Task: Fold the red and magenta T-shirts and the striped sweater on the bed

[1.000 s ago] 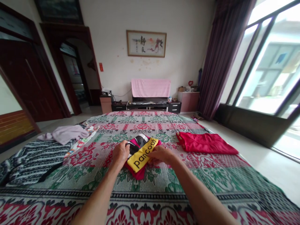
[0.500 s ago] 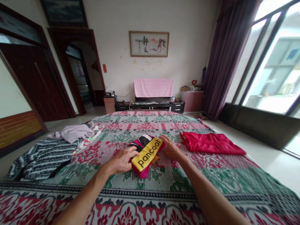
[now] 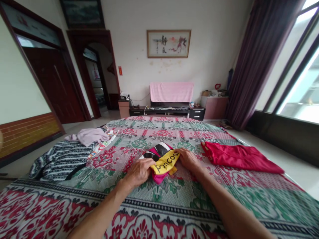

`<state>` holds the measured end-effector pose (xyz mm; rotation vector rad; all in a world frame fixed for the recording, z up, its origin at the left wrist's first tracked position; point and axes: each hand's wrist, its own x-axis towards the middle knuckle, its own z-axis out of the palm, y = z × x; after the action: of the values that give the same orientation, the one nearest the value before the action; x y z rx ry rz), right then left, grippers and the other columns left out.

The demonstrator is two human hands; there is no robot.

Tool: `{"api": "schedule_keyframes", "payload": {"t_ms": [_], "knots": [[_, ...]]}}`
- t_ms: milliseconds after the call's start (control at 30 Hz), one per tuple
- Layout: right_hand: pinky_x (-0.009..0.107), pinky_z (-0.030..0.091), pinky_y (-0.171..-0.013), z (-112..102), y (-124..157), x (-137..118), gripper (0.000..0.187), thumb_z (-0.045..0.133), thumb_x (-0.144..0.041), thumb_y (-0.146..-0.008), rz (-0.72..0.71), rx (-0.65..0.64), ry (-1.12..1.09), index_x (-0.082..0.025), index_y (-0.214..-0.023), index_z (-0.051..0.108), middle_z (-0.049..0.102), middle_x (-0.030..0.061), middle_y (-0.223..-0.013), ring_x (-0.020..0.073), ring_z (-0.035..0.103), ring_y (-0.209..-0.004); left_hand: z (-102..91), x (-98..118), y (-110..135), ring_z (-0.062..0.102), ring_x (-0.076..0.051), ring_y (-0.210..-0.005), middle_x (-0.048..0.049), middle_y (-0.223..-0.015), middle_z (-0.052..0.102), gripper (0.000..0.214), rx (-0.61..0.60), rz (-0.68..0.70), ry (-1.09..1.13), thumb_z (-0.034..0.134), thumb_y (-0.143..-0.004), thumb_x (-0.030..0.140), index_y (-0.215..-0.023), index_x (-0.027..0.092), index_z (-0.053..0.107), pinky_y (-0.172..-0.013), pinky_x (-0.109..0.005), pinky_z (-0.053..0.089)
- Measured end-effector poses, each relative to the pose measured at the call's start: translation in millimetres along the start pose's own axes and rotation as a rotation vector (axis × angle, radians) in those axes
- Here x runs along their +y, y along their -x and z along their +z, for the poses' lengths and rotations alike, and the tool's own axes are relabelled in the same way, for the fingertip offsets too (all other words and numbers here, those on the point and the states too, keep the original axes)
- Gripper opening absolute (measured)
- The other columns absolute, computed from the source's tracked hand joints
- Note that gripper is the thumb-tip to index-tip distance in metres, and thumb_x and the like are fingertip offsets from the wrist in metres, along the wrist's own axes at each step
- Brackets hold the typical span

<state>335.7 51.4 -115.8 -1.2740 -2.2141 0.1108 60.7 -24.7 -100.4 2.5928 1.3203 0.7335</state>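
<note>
Folded garment (image 3: 163,161) gripped at both ends of its yellow band (image 3: 168,162)

Garment: small, compactly folded, placed mid-surface on a flowered cover (image 3: 157,194). Black lettering is printed along the band, which is bent between the two grips; the last of the letters is hidden by the right hand. Black, white and magenta parts are seen behind it, more magenta below. A small yellow tab (image 3: 172,171) is exposed beneath.

Hands: the band's near left end is pinched by the left hand (image 3: 141,171), fingers closed over the cloth. The far right end is grasped by the right hand (image 3: 188,159), fingers curled over the edge.

To the right, well apart: a red garment (image 3: 243,157), folded flat. To the left: a striped garment (image 3: 66,159) in black and white, partly covered by a pale lilac cloth (image 3: 88,136).

Beyond the cover: a pink towel (image 3: 171,92) is draped above a low black cabinet (image 3: 198,114). A framed picture (image 3: 168,43) is hung on the wall above. The window at right is flanked by a purple curtain (image 3: 261,63).
</note>
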Motion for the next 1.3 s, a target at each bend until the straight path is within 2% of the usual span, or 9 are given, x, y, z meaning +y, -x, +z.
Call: {"api": "schedule_keyframes", "payload": {"t_ms": [200,367,500,633,800,867,1000,1133,1300], "knots": [[0.024,0.043,-0.064,-16,-6,-15,0.027,0.049,-0.015,-0.071,0.13,0.047,-0.165,-0.018,-0.091,0.067,0.067,0.0028,-0.075,0.0156,0.06,-0.068,-20.0,-6,-7,0.064,-0.018,-0.079,-0.0035,-0.087,0.071,0.034,0.176,-0.266,0.494,0.045,-0.085,0.03,-0.11,0.019,0.065,-0.073,-0.026,0.047],[0.019,0.033,-0.043,-48,-12,-21,0.017,0.052,-0.028,-0.076,0.31,-0.137,-0.793,-0.015,-0.074,0.063,0.056,-0.0016,-0.054,0.0082,0.047,-0.046,-37.3,2,-11,0.064,-0.022,-0.082,-0.003,-0.078,0.071,0.032,0.255,-0.435,0.936,0.062,-0.074,0.036,-0.095,0.014,0.069,-0.07,-0.027,0.048],[0.019,0.041,-0.044,-72,-11,-21,0.018,0.059,-0.028,-0.074,0.507,-0.33,-1.066,-0.014,-0.063,0.058,0.055,-0.001,-0.05,0.0068,0.048,-0.043,-39.0,6,-10,0.066,-0.02,-0.07,-0.005,-0.073,0.072,0.021,0.123,-0.669,1.281,0.065,-0.066,0.02,-0.085,0.011,0.068,-0.066,-0.028,0.049],[0.02,0.043,-0.041,-71,-6,-20,0.021,0.052,-0.026,-0.08,0.729,-0.474,-1.113,-0.014,-0.064,0.057,0.054,-0.0006,-0.046,0.0082,0.049,-0.038,-26.9,3,-7,0.067,-0.02,-0.064,-0.0086,-0.069,0.071,0.014,-0.054,-0.896,1.488,0.061,-0.066,0.009,-0.079,0.01,0.066,-0.067,-0.029,0.052],[0.018,0.04,-0.04,-47,-3,-24,0.03,0.049,-0.034,-0.087,0.901,-0.375,-1.192,-0.018,-0.062,0.048,0.049,-0.0037,-0.044,0.0074,0.046,-0.038,-14.0,-3,-5,0.067,-0.019,-0.059,-0.0087,-0.064,0.07,0.014,-0.053,-0.981,1.514,0.056,-0.07,0.005,-0.081,0.009,0.064,-0.065,-0.028,0.054],[0.02,0.044,-0.046,-42,-2,-23,0.032,0.05,-0.044,-0.087,0.872,-0.373,-1.296,-0.018,-0.069,0.052,0.056,-0.0021,-0.052,0.0091,0.052,-0.045,-13.3,-5,-5,0.067,-0.019,-0.058,-0.008,-0.064,0.07,0.015,-0.027,-0.99,1.506,0.055,-0.071,0.005,-0.083,0.009,0.064,-0.065,-0.028,0.054],[0.024,0.049,-0.06,-41,7,-16,0.046,0.048,-0.061,-0.083,0.688,-0.545,-1.479,-0.016,-0.085,0.059,0.068,0.0051,-0.077,0.0138,0.062,-0.065,-15.8,-7,-7,0.067,-0.018,-0.059,-0.0075,-0.067,0.071,0.014,0.028,-1.054,1.498,0.057,-0.078,0.018,-0.088,0.011,0.062,-0.063,-0.029,0.054],[0.026,0.049,-0.074,-41,18,-13,0.036,0.071,-0.041,-0.072,0.47,-0.561,-1.455,-0.018,-0.097,0.061,0.068,0.0042,-0.092,0.0142,0.064,-0.081,-18.4,-8,-7,0.066,-0.018,-0.062,-0.0068,-0.072,0.072,0.032,0.055,-0.983,1.416,0.069,-0.071,0.039,-0.088,0.013,0.062,-0.062,-0.028,0.052],[0.032,0.049,-0.083,-38,19,-28,0.051,0.079,-0.023,-0.061,0.367,-0.562,-1.409,-0.021,-0.109,0.059,0.068,0.0036,-0.096,0.0181,0.064,-0.091,-19.6,-9,-4,0.066,-0.019,-0.069,-0.0052,-0.071,0.071,0.04,0.074,-0.842,1.143,0.079,-0.052,0.027,-0.085,0.012,0.061,-0.065,-0.027,0.05]]}}
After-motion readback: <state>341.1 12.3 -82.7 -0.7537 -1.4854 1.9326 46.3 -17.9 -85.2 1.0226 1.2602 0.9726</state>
